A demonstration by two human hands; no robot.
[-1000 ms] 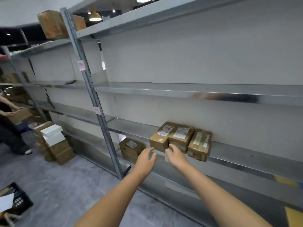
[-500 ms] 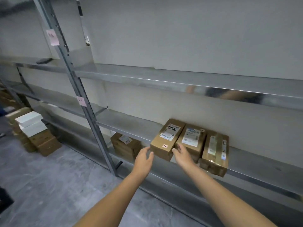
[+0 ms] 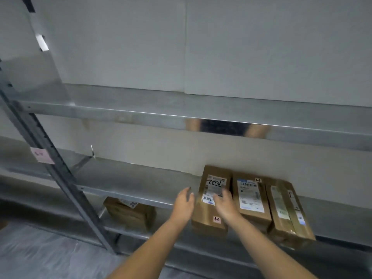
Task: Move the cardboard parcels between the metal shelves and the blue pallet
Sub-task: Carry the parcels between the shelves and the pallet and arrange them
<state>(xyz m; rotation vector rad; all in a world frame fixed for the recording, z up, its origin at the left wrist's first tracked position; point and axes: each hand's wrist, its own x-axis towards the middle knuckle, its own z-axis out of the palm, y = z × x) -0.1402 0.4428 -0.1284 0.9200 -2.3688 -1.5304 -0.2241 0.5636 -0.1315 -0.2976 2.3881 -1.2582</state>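
Observation:
Three cardboard parcels lie side by side on the middle metal shelf (image 3: 128,184). The left parcel (image 3: 209,214) bears a white label with handwriting and a small pink sticker. The middle parcel (image 3: 251,198) and the right parcel (image 3: 285,210) lie right of it, touching. My left hand (image 3: 183,206) is at the left parcel's left side, fingers apart. My right hand (image 3: 225,206) rests flat on top of that parcel, fingers spread, not closed around it.
Another cardboard parcel (image 3: 130,214) sits on the lower shelf to the left. A grey upright post (image 3: 46,156) with a pink tag (image 3: 41,157) stands at the left. An upper shelf (image 3: 181,115) runs above the parcels. Grey floor (image 3: 40,256) lies below.
The view has moved closer to the shelf and tilted down. Both hands have reached forward: the left beside the left parcel, the right onto its top.

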